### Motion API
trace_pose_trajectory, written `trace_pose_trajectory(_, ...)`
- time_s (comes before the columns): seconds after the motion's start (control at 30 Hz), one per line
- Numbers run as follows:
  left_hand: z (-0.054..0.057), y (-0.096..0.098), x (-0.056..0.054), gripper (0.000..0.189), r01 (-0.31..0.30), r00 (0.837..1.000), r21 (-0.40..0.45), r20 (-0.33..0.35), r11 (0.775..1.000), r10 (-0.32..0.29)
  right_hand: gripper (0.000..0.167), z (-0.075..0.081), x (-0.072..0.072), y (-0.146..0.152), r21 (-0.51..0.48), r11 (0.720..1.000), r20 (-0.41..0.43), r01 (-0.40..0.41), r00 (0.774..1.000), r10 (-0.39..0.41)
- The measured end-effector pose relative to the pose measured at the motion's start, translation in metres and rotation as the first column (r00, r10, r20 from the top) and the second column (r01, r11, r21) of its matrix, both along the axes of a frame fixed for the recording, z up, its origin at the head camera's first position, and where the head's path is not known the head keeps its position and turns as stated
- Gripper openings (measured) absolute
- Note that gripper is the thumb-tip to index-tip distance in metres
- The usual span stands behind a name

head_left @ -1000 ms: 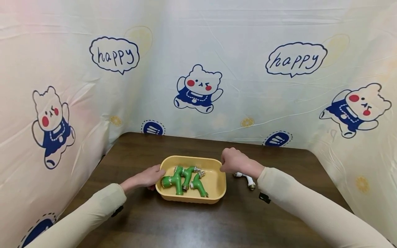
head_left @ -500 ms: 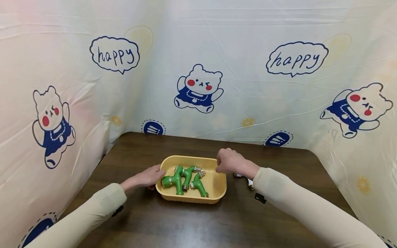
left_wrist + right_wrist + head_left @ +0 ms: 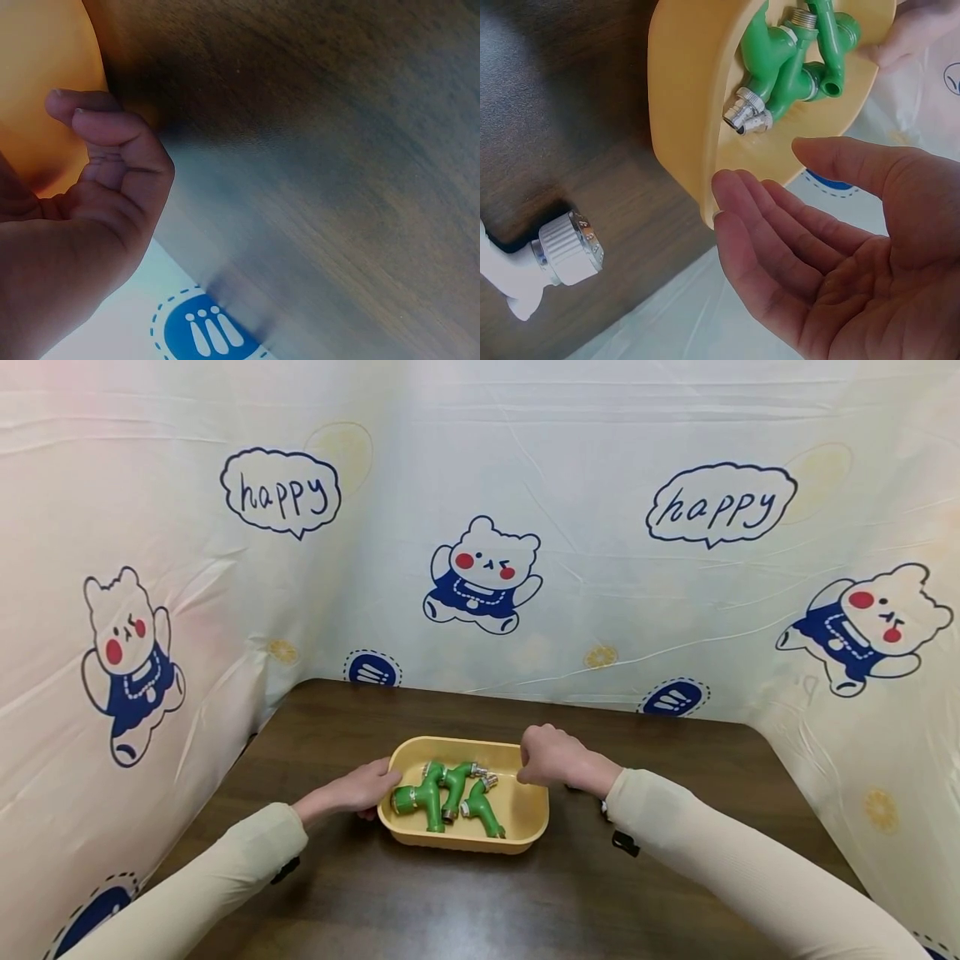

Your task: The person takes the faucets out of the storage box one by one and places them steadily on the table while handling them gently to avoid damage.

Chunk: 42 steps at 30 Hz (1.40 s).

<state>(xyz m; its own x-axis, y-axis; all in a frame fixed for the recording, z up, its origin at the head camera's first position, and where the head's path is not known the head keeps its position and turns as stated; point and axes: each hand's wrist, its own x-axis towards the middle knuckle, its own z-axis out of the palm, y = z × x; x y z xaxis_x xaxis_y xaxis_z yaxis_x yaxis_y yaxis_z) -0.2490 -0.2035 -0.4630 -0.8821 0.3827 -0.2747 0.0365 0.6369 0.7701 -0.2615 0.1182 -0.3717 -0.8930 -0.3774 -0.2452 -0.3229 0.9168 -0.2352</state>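
Observation:
A yellow plastic tub [image 3: 468,842] stands on the table, holding 3 green taps [image 3: 483,810] with metal threaded ends, grouped toward its left side. My left hand [image 3: 363,787] grips the tub's left rim, thumb over the edge and the other fingers along the outer wall. My right hand [image 3: 558,756] is at the tub's right rim. In the right wrist view its fingers [image 3: 780,240] are loosely bent, the thumb stands apart, and nothing lies between them. A white tap [image 3: 562,251] with a ribbed collar lies right of the tub, mostly hidden by my right arm in the head view.
The dark brown wooden table [image 3: 465,910] ends at the back against a pale printed curtain [image 3: 570,602], which also closes off both sides.
My right hand has moved left from beside the tub to over its right rim, and has dropped slightly. The forearm now covers most of the white tap. Left hand and tub stay put.

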Motion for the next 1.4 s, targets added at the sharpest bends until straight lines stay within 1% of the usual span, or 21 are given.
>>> trace_pose_trajectory(0.17, -0.004, -0.005, -0.004, 0.041, 0.041, 0.999, 0.033, -0.004, 0.999, -0.041, 0.029, -0.001, 0.000, -0.003, -0.004, 1.000, 0.006, -0.015, 1.000, 0.015)
trace_pose_trajectory(0.23, -0.016, -0.013, -0.012, 0.043, 0.085, 0.996, 0.055, -0.023, 0.995, -0.084, 0.029, -0.002, 0.000, -0.004, -0.006, 1.000, 0.002, -0.020, 1.000, 0.020)
trace_pose_trajectory(0.3, -0.034, -0.021, -0.023, 0.046, 0.122, 0.992, 0.070, -0.033, 0.990, -0.119, 0.032, -0.002, 0.000, -0.005, -0.007, 1.000, 0.000, -0.023, 1.000, 0.023)
trace_pose_trajectory(0.4, -0.064, -0.033, -0.043, 0.047, 0.128, 0.992, 0.092, -0.003, 0.987, -0.129, 0.039, -0.002, -0.001, -0.006, -0.006, 1.000, 0.000, -0.026, 1.000, 0.026)
trace_pose_trajectory(0.43, -0.070, -0.034, -0.047, 0.046, 0.108, 0.994, 0.093, 0.025, 0.990, -0.111, 0.040, -0.002, -0.001, -0.007, -0.006, 1.000, 0.001, -0.027, 1.000, 0.027)
trace_pose_trajectory(0.47, -0.068, -0.033, -0.043, 0.045, 0.122, 0.993, 0.081, 0.000, 0.989, -0.122, 0.041, -0.003, -0.001, -0.007, -0.007, 1.000, 0.003, -0.029, 1.000, 0.029)
trace_pose_trajectory(0.53, -0.073, -0.034, -0.045, 0.044, 0.117, 0.993, 0.082, 0.000, 0.990, -0.118, 0.040, -0.003, -0.001, -0.008, -0.010, 0.999, 0.005, -0.032, 0.999, 0.032)
trace_pose_trajectory(0.6, -0.067, -0.033, -0.041, 0.046, 0.140, 0.990, 0.068, -0.032, 0.988, -0.138, 0.039, -0.003, -0.001, -0.010, -0.010, 0.999, 0.011, -0.034, 0.999, 0.034)
trace_pose_trajectory(0.67, -0.057, -0.028, -0.034, 0.047, 0.138, 0.990, 0.070, -0.040, 0.988, -0.135, 0.038, -0.004, -0.002, -0.011, -0.007, 0.999, 0.019, -0.034, 0.999, 0.034)
trace_pose_trajectory(0.7, -0.059, -0.029, -0.037, 0.048, 0.121, 0.993, 0.085, -0.011, 0.989, -0.120, 0.037, -0.004, -0.002, -0.012, -0.005, 0.999, 0.022, -0.033, 0.999, 0.034)
trace_pose_trajectory(0.77, -0.048, -0.026, -0.032, 0.048, 0.111, 0.994, 0.090, -0.002, 0.990, -0.112, 0.037, -0.004, -0.002, -0.014, 0.000, 0.999, 0.024, -0.034, 0.999, 0.034)
trace_pose_trajectory(0.83, -0.052, -0.027, -0.034, 0.048, 0.122, 0.993, 0.097, -0.014, 0.988, -0.121, 0.037, -0.005, -0.002, -0.015, 0.008, 0.999, 0.028, -0.037, 0.999, 0.036)
trace_pose_trajectory(0.93, -0.046, -0.024, -0.030, 0.045, 0.132, 0.991, 0.088, -0.029, 0.987, -0.130, 0.037, -0.006, 0.000, -0.017, 0.004, 0.999, 0.024, -0.046, 0.999, 0.046)
trace_pose_trajectory(1.0, -0.038, -0.021, -0.025, 0.043, 0.126, 0.992, 0.085, -0.026, 0.988, -0.124, 0.039, -0.006, 0.000, -0.017, 0.001, 0.999, 0.026, -0.053, 0.998, 0.053)
trace_pose_trajectory(1.03, -0.024, -0.015, -0.018, 0.042, 0.099, 0.995, 0.077, -0.005, 0.992, -0.099, 0.040, -0.006, 0.001, -0.018, -0.003, 0.998, 0.024, -0.056, 0.998, 0.057)
trace_pose_trajectory(1.1, -0.007, -0.007, -0.007, 0.041, 0.060, 0.998, 0.064, 0.009, 0.996, -0.061, 0.041, -0.007, 0.001, -0.019, -0.006, 0.998, 0.019, -0.062, 0.998, 0.062)
trace_pose_trajectory(1.17, 0.000, -0.001, -0.001, 0.040, 0.027, 1.000, 0.041, 0.012, 0.999, -0.028, 0.041, -0.008, 0.000, -0.020, -0.002, 0.998, 0.018, -0.062, 0.998, 0.062)
trace_pose_trajectory(1.2, 0.001, -0.001, -0.001, 0.040, 0.022, 1.000, 0.034, 0.013, 0.999, -0.022, 0.041, -0.009, 0.000, -0.020, -0.001, 0.998, 0.021, -0.060, 0.998, 0.060)
trace_pose_trajectory(1.27, -0.019, -0.007, -0.014, 0.039, 0.011, 1.000, 0.038, 0.023, 0.999, -0.012, 0.040, -0.011, -0.001, -0.022, 0.003, 0.999, 0.031, -0.054, 0.998, 0.054)
trace_pose_trajectory(1.3, -0.026, -0.011, -0.019, 0.040, 0.032, 0.999, 0.042, 0.016, 0.999, -0.033, 0.039, -0.012, -0.001, -0.022, 0.005, 0.999, 0.037, -0.052, 0.998, 0.052)
trace_pose_trajectory(1.4, -0.040, -0.018, -0.028, 0.041, 0.052, 0.998, 0.060, 0.027, 0.997, -0.054, 0.036, -0.014, -0.001, -0.024, 0.008, 0.999, 0.058, -0.045, 0.997, 0.044)
